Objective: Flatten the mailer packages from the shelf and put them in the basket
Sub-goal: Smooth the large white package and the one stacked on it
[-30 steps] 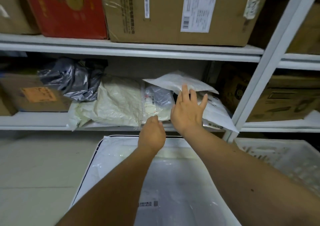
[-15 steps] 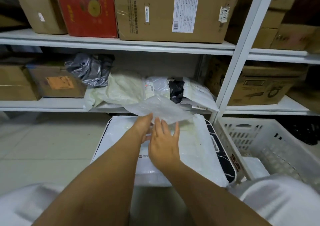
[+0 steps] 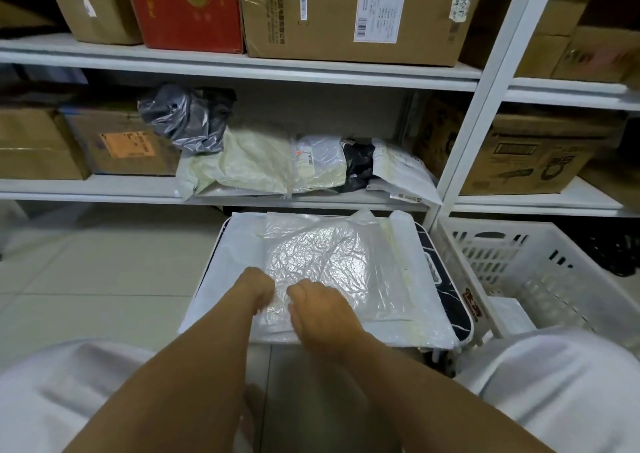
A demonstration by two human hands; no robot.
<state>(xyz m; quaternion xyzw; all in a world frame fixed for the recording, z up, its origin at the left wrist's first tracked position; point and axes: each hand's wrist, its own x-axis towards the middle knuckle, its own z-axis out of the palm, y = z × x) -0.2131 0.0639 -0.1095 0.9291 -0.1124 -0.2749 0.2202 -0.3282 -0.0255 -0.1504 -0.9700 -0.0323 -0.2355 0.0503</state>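
Observation:
A crinkled translucent white mailer [image 3: 329, 258] lies spread on a larger white mailer [image 3: 228, 279] that covers a small white-rimmed table [image 3: 464, 317]. My left hand [image 3: 258, 295] and my right hand [image 3: 318, 308] rest side by side on the crinkled mailer's near edge, fingers curled down onto it; whether they pinch it is hidden. Several more mailers stay on the middle shelf [image 3: 104, 187]: a grey crumpled one [image 3: 187, 120], a cream one [image 3: 252, 165], a labelled clear one [image 3: 318, 161], a black one [image 3: 358, 165] and a white one [image 3: 401, 172]. The white plastic basket [image 3: 540, 272] stands at the right.
Cardboard boxes [image 3: 346, 12] and a red box [image 3: 183, 5] fill the upper shelf. More boxes [image 3: 117, 140] sit left of the mailers and on the right bay [image 3: 530, 154]. A white shelf post [image 3: 485, 95] rises between table and basket. Tiled floor [image 3: 86, 272] lies left. My white-clad knees frame the bottom.
The crinkled mailer came off the shelf pile and down onto the table. Both hands drew back toward me and now sit on its near edge.

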